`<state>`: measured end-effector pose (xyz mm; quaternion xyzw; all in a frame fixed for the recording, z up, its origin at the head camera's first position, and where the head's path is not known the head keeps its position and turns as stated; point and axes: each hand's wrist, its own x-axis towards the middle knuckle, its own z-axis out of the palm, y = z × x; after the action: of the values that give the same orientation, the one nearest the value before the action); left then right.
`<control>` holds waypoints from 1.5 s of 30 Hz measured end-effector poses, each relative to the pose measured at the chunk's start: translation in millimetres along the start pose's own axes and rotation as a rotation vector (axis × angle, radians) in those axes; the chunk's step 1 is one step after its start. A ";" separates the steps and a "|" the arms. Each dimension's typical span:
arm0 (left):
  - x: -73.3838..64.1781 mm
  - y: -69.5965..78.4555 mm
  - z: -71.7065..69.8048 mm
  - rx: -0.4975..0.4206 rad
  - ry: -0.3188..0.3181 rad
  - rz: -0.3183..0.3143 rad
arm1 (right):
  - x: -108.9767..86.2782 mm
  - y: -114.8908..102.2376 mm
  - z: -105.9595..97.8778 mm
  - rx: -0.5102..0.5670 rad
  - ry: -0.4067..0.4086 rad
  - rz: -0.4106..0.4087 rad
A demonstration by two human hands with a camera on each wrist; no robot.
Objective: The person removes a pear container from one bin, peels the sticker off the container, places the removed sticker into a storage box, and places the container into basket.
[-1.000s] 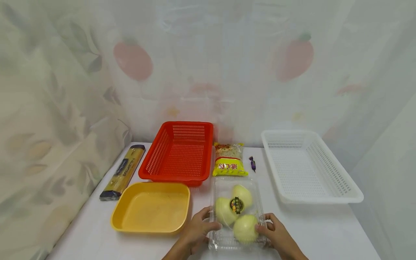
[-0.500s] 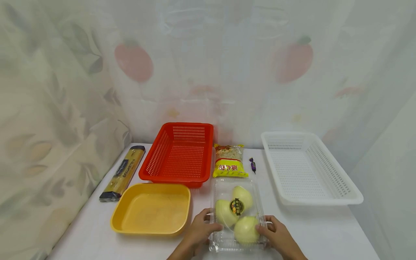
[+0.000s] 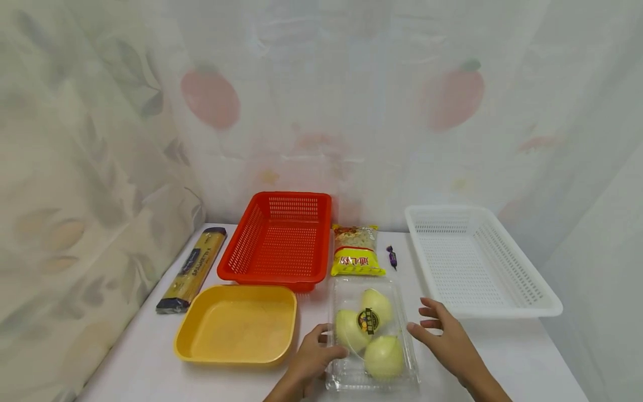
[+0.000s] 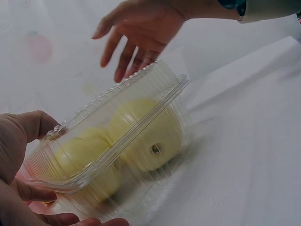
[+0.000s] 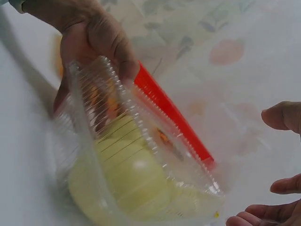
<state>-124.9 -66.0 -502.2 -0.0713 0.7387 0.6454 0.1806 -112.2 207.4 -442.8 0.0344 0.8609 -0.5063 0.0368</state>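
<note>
A clear plastic clamshell box (image 3: pixel 369 379) with ridged sides lies on the table in the head view. Three pale yellow-green fruits, pear-like in shape (image 3: pixel 384 357), show through its lid, which bears a round dark sticker (image 3: pixel 368 321). My left hand (image 3: pixel 313 357) grips the box's left side, thumb over the lid's edge and fingers along the side wall. To the right of the box my right hand (image 3: pixel 447 340) hangs in the air with fingers spread, holding nothing. The left wrist view shows that same right hand (image 4: pixel 146 23) beyond the box, apart from it.
Behind the box lie a yellow pasta bag (image 3: pixel 358 258) and a small purple-wrapped candy (image 3: pixel 392 258). A yellow tub (image 3: pixel 236 354) and red basket (image 3: pixel 273 276) stand left, beside a spaghetti pack (image 3: pixel 196 268). At right is a white basket (image 3: pixel 497 312).
My right hand has let go of the box's right edge and moved away to the right, its fingers opening. The left hand keeps its grip, and the box stays in place.
</note>
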 end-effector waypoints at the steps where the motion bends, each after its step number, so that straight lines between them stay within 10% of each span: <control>1: 0.1 -0.6 0.4 -0.003 -0.001 0.000 | 0.4 -3.8 -1.3 -0.005 0.005 -0.015; 24: 0.4 -2.3 1.1 -0.045 -0.008 0.001 | 31.2 -31.3 27.9 0.079 -0.109 -0.272; 45: 1.7 -0.2 0.0 -0.029 -0.008 -0.045 | 53.9 -15.3 52.3 -0.116 -0.253 -0.403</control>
<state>-126.4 -65.8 -503.0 -0.0878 0.7266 0.6523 0.1970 -165.8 155.4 -460.2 -0.2040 0.8666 -0.4533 0.0443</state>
